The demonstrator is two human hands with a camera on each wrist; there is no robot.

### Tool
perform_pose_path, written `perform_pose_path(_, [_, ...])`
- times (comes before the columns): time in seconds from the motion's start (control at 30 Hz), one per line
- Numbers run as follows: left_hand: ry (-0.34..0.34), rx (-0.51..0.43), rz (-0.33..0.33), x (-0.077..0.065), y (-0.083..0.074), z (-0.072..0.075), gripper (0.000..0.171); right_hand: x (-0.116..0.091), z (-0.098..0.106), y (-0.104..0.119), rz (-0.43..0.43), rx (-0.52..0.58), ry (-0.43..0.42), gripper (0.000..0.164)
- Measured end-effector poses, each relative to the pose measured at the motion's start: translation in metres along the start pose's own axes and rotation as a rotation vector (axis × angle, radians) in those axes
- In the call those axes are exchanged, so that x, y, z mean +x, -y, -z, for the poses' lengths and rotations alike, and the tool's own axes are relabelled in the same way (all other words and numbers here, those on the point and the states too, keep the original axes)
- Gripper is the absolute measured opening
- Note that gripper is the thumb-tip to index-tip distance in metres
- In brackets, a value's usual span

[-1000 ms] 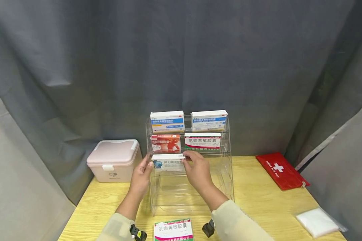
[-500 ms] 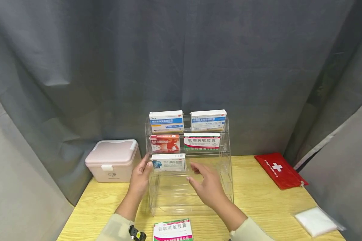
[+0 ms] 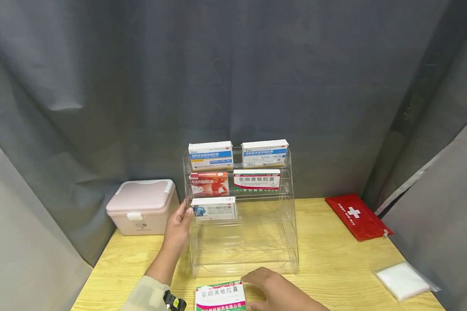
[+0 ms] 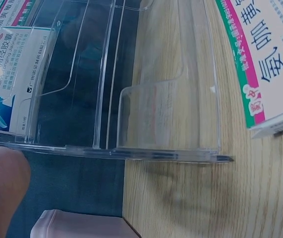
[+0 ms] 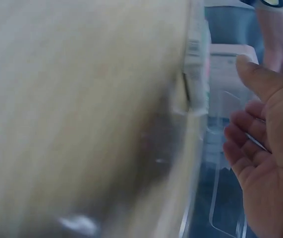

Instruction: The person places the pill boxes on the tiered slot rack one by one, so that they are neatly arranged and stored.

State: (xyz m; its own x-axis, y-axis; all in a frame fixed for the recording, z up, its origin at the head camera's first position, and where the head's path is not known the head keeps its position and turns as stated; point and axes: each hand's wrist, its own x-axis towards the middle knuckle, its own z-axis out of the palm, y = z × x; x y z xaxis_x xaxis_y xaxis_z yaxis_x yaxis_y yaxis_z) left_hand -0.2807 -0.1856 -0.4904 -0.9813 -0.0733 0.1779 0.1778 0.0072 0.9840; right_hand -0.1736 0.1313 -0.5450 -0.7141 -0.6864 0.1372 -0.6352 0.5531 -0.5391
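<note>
A clear tiered display rack (image 3: pixel 244 258) stands on the table, with medicine boxes in its upper three tiers. My left hand (image 3: pixel 178 226) grips the rack's left side, thumb in front beside the white and grey medicine box (image 3: pixel 215 209) in the third tier. In the left wrist view only part of that hand (image 4: pixel 0 186) shows, below the rack's edge. In front of the rack lies a white medicine box (image 3: pixel 220 295) with green and magenta bands. Right beside its right end is my right hand (image 3: pixel 277 290), holding nothing, fingers apart and loosely bent, as the right wrist view also shows.
Two blue and white boxes (image 3: pixel 211 156) fill the top tier. Below them are a red box (image 3: pixel 209 184) and a green-edged white box (image 3: pixel 257 179). A pink lidded case (image 3: pixel 142 211) stands left; a red first aid pouch (image 3: pixel 356 216) and a white packet (image 3: pixel 402 280) lie right.
My right hand has let go of the white and grey box and come down toward the table, beside the front medicine box. The left hand keeps its place on the rack.
</note>
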Motion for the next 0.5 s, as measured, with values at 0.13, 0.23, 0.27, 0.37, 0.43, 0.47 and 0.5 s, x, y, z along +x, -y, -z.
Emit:
perform_pose_path(0.13, [0.0, -0.017, -0.001, 0.0, 0.001, 0.001, 0.055, 0.003, -0.015, -0.003, 0.069, -0.042, 0.016, 0.066])
perform_pose_path(0.23, [-0.004, -0.012, -0.002, 0.001, 0.001, 0.001, 0.054, 0.007, -0.022, -0.004, 0.12, -0.081, 0.008, 0.073])
perform_pose_path(0.27, [-0.003, -0.01, -0.002, 0.001, 0.002, 0.001, 0.054, 0.009, -0.024, -0.004, 0.142, -0.102, 0.003, 0.072])
perform_pose_path(0.37, [-0.001, -0.013, 0.001, 0.001, 0.001, 0.001, 0.054, 0.012, -0.027, -0.004, 0.163, -0.139, 0.001, 0.063])
perform_pose_path(0.43, [0.002, -0.015, 0.002, 0.001, 0.001, 0.0, 0.055, 0.014, -0.028, -0.005, 0.168, -0.176, -0.003, 0.058])
perform_pose_path(0.47, [0.002, -0.014, 0.0, 0.001, 0.0, 0.0, 0.055, 0.015, -0.028, -0.005, 0.165, -0.191, -0.002, 0.057])
perform_pose_path(0.5, [0.001, -0.012, -0.004, 0.001, 0.0, 0.001, 0.055, 0.016, -0.028, -0.006, 0.16, -0.204, 0.0, 0.055])
